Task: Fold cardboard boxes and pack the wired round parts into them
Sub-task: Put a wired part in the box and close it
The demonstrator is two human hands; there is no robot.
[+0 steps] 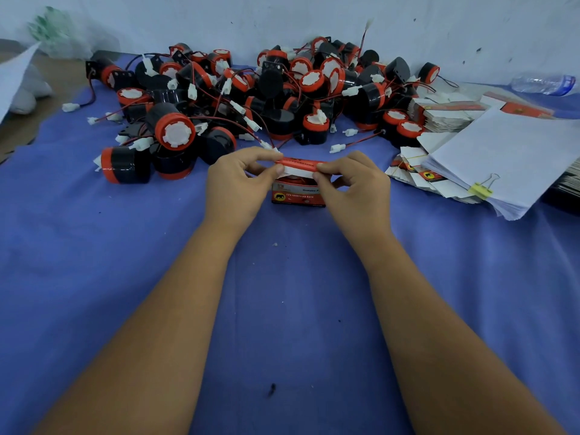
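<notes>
A small red and white cardboard box [297, 196] stands on the blue cloth [125, 262] in the middle. Its top flap [299, 164] is raised. My left hand [238, 180] pinches the flap's left end, and my right hand [351, 183] pinches its right end. Something red and white shows inside the box under the flap, mostly hidden. Behind the box lies a big pile of black and red round wired parts [251, 98] with white connectors.
Flat unfolded boxes [417, 174] in bundles lie at the right, beside a stack of white paper [514, 158] held by a yellow binder clip [480, 189]. A plastic bottle [543, 84] lies at the far right by the wall. A plastic bag [56, 36] sits far left.
</notes>
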